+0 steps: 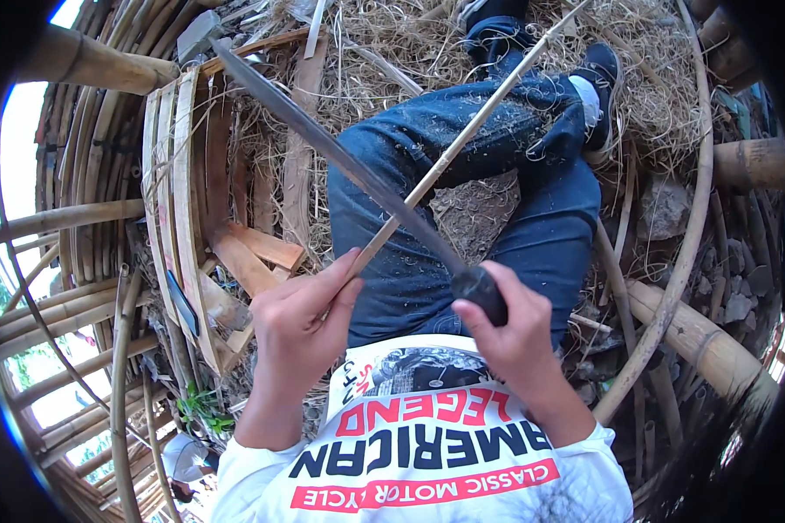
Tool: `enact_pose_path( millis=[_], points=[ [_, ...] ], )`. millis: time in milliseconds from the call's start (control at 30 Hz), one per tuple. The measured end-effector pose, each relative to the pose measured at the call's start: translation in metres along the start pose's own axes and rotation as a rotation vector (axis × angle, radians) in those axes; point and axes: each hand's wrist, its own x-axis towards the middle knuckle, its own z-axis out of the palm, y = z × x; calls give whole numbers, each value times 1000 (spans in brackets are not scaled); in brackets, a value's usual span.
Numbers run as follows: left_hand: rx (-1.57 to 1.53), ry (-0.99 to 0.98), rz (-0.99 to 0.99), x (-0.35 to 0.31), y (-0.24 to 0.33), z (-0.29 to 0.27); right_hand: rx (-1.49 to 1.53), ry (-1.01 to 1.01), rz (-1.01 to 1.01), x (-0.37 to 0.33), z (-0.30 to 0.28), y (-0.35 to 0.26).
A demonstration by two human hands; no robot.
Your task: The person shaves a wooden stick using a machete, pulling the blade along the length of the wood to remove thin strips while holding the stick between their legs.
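My left hand (310, 309) pinches the near end of a long, thin, pale bamboo strip (462, 139). The strip slants up and away to the right, over my jeans. In my right hand (513, 318) is the dark, round-ended handle of a long-bladed machete (323, 139). Its grey blade points up to the far left and crosses the strip just beyond my left hand, apparently touching it. Both hands are in front of my white printed shirt. Pale shavings dot my jeans (436, 131), and my legs are crossed on the ground.
A wooden crate (183, 174) stands at the left, with a dark phone-like object (181, 303) on its side and wood offcuts (249, 253) beside it. Curly shavings (645, 35) cover the far ground. Bamboo poles (698, 340) and stones (667, 209) lie at the right; a bamboo wall rises at the left.
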Motion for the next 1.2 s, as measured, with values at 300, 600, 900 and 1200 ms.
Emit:
enact_pose_path(
  millis=[300,600,900,1200],
  points=[
    [-240,-29,-240,-3,7,-2,-28,197,223,25,-18,43],
    [-266,-34,-336,-2,0,-5,-60,52,-64,5,-2,30],
    [-392,-19,-377,0,9,2,73,235,293,23,-13,53],
    [-463,-32,-420,-2,-11,1,-81,140,-31,17,-3,41]
  ],
)
